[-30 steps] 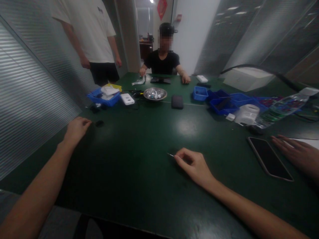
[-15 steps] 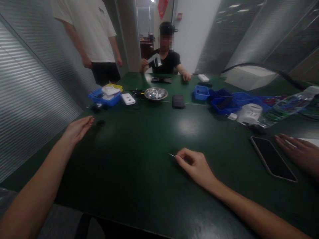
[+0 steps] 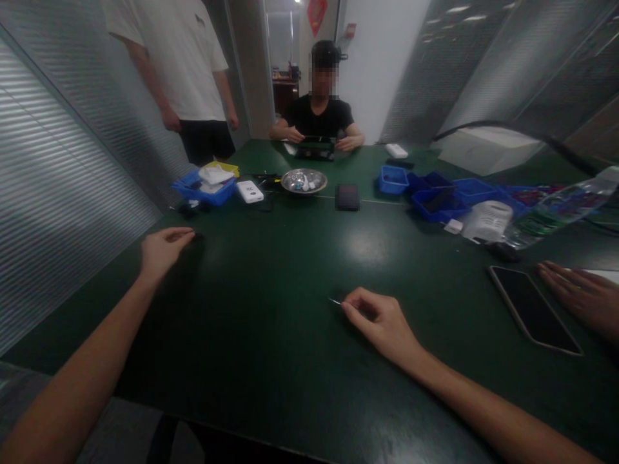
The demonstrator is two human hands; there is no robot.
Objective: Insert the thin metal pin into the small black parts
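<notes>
Well in from the near edge of the table [image 3: 271, 322], a thin metallic piece [image 3: 334, 301] points leftward, pinched by the curled right hand [image 3: 382, 322]; near the left edge, the outstretched left hand [image 3: 162, 252] has its fingertips at a small dark object [image 3: 198, 236], grip unclear.
</notes>
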